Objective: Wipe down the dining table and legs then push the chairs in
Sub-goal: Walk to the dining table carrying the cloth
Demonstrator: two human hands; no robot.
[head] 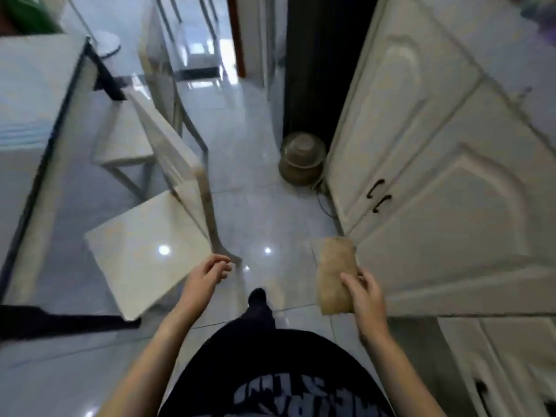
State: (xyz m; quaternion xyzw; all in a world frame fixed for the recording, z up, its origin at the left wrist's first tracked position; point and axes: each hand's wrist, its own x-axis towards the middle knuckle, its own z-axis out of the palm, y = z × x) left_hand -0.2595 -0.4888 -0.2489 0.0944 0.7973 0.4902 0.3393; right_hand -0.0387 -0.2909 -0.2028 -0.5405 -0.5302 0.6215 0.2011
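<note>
A tan cloth hangs folded in my right hand, which grips its lower right edge, low and in front of the cupboard. My left hand hovers empty with fingers loosely curled, just right of the near cream chair seat. That chair stands pulled out from the glass-topped dining table, its backrest toward the aisle. A second cream chair sits farther along the table side, partly under it. The table has a dark frame and runs along the left of the view.
White cupboard doors with dark handles line the right. A round metal pot stands on the tiled floor by a dark doorway. A metal-framed stand and a white bin are at the far end. The aisle between runs forward.
</note>
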